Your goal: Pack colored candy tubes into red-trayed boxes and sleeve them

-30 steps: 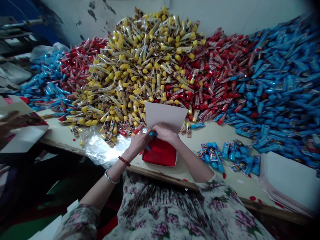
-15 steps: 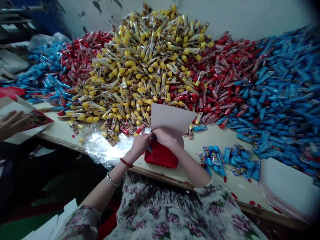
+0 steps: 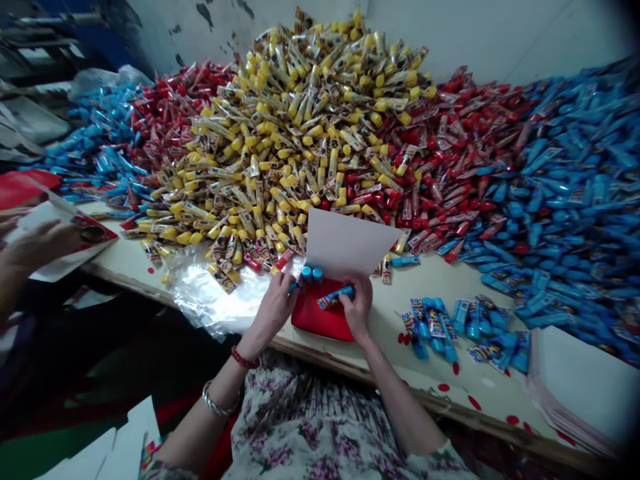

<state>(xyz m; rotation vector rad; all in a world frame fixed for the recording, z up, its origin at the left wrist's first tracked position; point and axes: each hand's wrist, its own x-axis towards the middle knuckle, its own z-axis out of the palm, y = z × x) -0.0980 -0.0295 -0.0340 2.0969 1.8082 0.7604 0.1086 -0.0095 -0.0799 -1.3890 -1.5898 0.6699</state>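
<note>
The blue tube (image 3: pixel 336 297) with a printed label lies across the top of the red holder (image 3: pixel 320 320), near the middle of the view, and the right hand (image 3: pixel 358 310) is closed around one end of it. The left hand (image 3: pixel 274 308) is apart from the right hand, on the other side of the holder, and its fingertips (image 3: pixel 295 285) are at a small blue end, but I cannot tell if they grip it. Two blue caps (image 3: pixel 312 275) stand at 12 o'clock from the tube, just in front of the white card (image 3: pixel 350 243), which rises behind the holder.

The caps look loose, so a small bump from a hand could tip them, and they could roll off the holder. A weak grip could also let the tube slip. The card could fall if a wrist touches it.

At 10 o'clock a clear plastic sheet (image 3: pixel 215 297) lies on the table (image 3: pixel 395 300). Behind it is a big heap of yellow tubes (image 3: pixel 295 140), and its loose lower side is close to the card, so tubes could slide down there. Small blue packets (image 3: pixel 435 330) lie at 3 o'clock, and a stack of white cards (image 3: pixel 580 387) is further out. At 9 o'clock, another person's hand (image 3: pixel 43 250) rests on a printed paper (image 3: pixel 93 233).
</note>
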